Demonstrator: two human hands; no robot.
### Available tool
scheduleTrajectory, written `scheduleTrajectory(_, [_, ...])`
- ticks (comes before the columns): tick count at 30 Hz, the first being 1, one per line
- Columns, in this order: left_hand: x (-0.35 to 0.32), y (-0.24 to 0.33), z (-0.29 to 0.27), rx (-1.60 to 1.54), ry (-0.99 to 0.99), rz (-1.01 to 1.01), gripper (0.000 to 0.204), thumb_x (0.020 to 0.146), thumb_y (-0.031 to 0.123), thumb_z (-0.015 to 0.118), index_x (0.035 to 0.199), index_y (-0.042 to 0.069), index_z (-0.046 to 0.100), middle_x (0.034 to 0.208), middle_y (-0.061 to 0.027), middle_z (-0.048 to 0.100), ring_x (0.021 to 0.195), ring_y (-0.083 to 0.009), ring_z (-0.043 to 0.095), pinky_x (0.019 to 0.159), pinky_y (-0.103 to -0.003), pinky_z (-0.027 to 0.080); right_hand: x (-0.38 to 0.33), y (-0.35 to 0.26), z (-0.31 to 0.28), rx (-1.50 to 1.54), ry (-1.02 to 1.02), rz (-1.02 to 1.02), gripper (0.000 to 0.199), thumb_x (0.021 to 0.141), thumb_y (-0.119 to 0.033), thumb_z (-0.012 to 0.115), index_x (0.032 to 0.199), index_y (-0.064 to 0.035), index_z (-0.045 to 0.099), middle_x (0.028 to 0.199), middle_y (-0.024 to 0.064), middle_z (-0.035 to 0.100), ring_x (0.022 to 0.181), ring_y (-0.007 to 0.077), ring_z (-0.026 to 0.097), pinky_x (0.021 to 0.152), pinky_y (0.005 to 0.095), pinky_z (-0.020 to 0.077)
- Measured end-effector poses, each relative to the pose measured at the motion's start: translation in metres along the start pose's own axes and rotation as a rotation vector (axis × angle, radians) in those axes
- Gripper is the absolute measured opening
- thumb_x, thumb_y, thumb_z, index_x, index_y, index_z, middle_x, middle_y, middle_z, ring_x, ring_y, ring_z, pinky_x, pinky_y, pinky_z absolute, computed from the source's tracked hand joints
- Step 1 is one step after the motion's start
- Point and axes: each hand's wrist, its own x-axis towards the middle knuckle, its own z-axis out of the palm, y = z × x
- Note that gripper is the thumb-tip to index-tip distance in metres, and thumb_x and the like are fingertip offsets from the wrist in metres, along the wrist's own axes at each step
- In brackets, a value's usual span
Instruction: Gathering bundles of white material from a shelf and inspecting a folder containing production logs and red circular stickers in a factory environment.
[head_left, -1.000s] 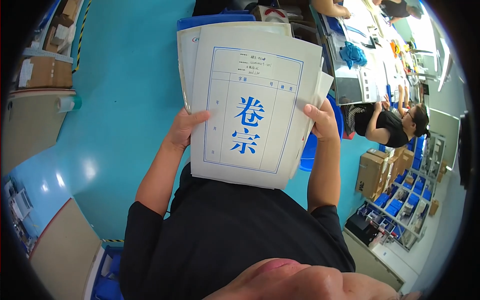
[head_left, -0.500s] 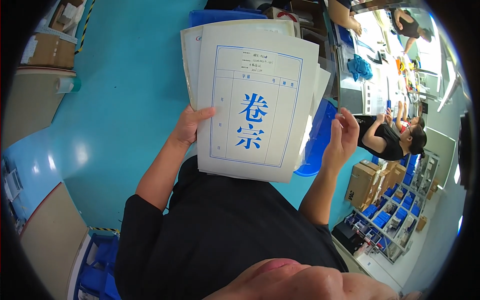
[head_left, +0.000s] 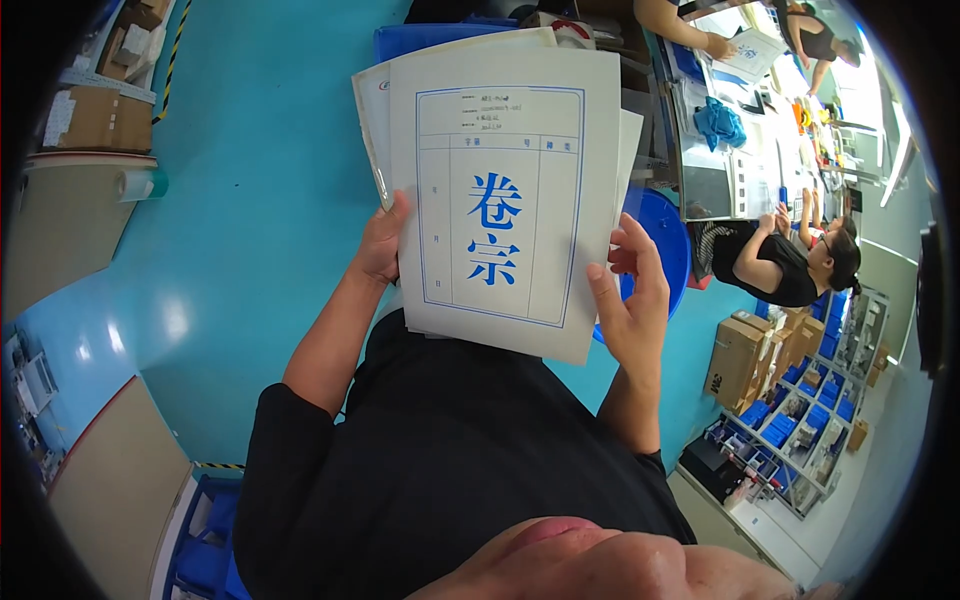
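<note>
The left hand gripped the stack of pale file folders at its nine o'clock edge, thumb on the front cover, while the right hand stood open at the stack's four o'clock corner, fingers spread and only brushing the edge, so the bundle hung upright before the chest over the turquoise floor. With one hand carrying the load, I judged the loosely fanned rear folders could slide out at two o'clock and drop toward the blue bin behind them. A seated co-worker at three o'clock was well apart.
</note>
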Motion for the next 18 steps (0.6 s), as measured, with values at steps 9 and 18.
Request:
scheduleTrajectory(9, [0.009, -0.014, -0.015, -0.153, -0.023, -0.014, 0.073, 0.089, 0.059, 0.035, 0.137, 0.003, 0.033, 0.130, -0.0141, 0.047, 0.116, -0.0254, 0.050, 0.093, -0.039, 0.046, -0.019, -0.066, 0.019, 0.306, -0.381, -0.491, 0.077, 0.076, -0.025, 0.071, 0.133, 0.0083, 0.032, 0.134, 0.0236, 0.040, 0.122, 0.0386, 0.042, 0.100, 0.0425, 0.0338])
scheduleTrajectory(18, [0.002, 0.005, 0.038, -0.430, 0.189, -0.157, 0.075, 0.088, 0.061, 0.036, 0.135, 0.002, 0.035, 0.127, -0.0175, 0.047, 0.114, -0.0248, 0.050, 0.091, -0.037, 0.048, -0.027, -0.067, 0.031, 0.369, -0.594, -0.510, 0.070, 0.077, -0.024, 0.070, 0.131, 0.0057, 0.036, 0.133, 0.0232, 0.042, 0.118, 0.0367, 0.046, 0.095, 0.0418, 0.0392])
